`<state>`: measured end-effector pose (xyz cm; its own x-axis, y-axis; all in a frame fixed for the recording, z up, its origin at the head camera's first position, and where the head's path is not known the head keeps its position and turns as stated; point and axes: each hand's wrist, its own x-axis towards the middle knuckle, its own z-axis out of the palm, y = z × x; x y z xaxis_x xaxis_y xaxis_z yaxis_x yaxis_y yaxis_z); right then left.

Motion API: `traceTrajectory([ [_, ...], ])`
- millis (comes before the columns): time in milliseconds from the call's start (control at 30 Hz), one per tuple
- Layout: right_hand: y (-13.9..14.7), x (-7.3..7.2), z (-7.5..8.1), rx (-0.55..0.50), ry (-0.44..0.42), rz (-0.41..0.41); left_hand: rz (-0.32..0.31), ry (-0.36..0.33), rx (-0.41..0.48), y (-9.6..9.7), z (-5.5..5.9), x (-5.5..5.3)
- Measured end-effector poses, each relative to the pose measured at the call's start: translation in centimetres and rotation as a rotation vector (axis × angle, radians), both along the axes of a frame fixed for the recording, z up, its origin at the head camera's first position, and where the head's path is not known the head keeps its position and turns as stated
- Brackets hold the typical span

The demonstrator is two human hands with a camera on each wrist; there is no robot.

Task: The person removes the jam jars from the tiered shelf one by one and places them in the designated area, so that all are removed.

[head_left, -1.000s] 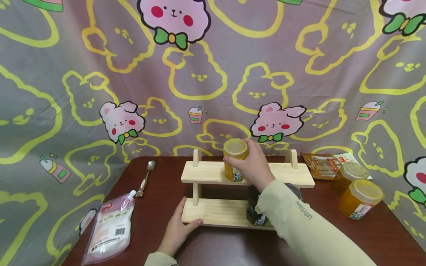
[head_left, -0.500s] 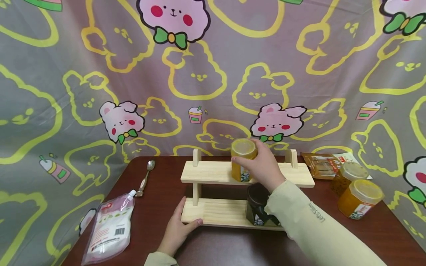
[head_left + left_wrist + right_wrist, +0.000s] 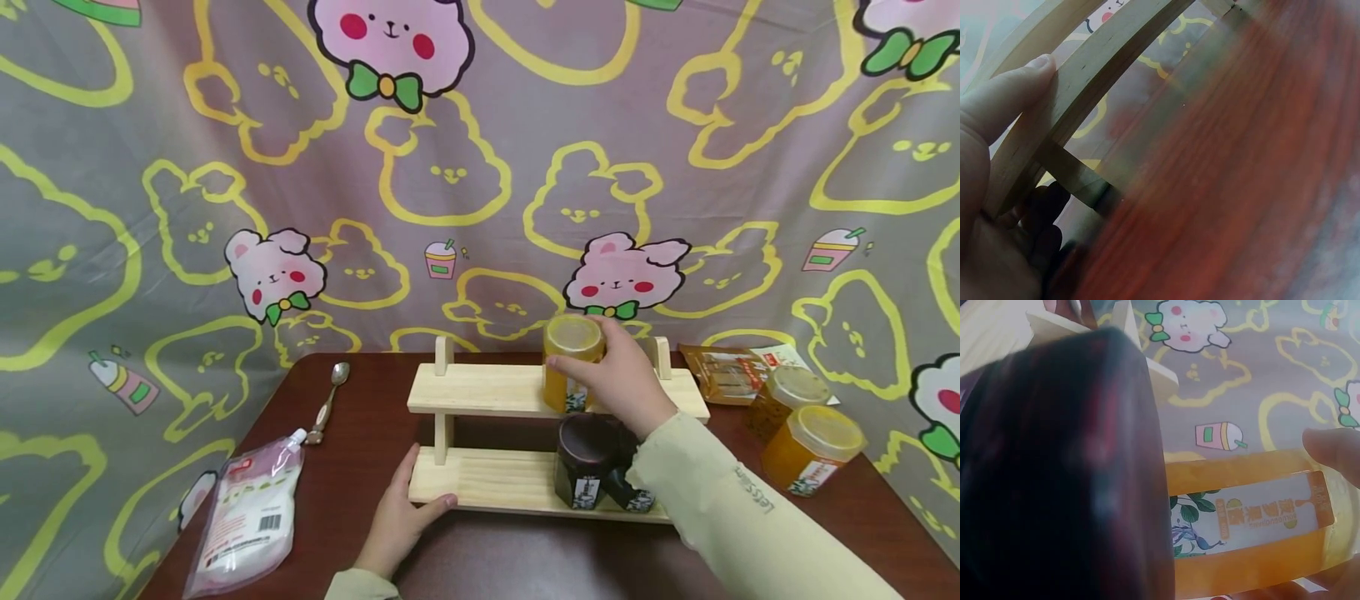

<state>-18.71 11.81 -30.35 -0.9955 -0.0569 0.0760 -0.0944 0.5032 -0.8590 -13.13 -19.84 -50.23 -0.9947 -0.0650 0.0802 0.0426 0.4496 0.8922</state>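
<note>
My right hand grips a jar of orange-yellow jam round its upper part, at the upper board of a two-tier wooden shelf. In the right wrist view the jam jar's white label faces the camera. A dark jar fills much of that view's left side. Two dark jars, one nearer the middle and one partly behind my sleeve, stand on the lower board. My left hand holds the lower board's left end, thumb on the wood, fingers beneath it.
At the right stand an orange jam jar and a darker amber jar, with a brown food packet behind them. A white spouted pouch and a spoon lie at the left. A patterned curtain hangs behind the table.
My right hand has shifted the orange-yellow jam jar to the right along the upper board. The dark jars below show more now as my sleeve moved right. My left hand stays put.
</note>
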Motion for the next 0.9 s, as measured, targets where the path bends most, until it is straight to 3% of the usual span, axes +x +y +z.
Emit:
traceTrajectory([
  [500, 3.1, 0.8, 0.0, 0.055, 0.022, -0.024, 0.001, -0.005, 0.022, 0.2, 0.1, 0.0],
  [800, 5.0, 1.3, 0.1, 0.006, -0.007, -0.051, -0.008, 0.014, 0.019, 0.0, -0.4, -0.1],
  [900, 5.5, 1.2, 0.1, 0.046, 0.009, -0.058, -0.005, 0.011, 0.005, 0.0, -0.4, 0.0],
])
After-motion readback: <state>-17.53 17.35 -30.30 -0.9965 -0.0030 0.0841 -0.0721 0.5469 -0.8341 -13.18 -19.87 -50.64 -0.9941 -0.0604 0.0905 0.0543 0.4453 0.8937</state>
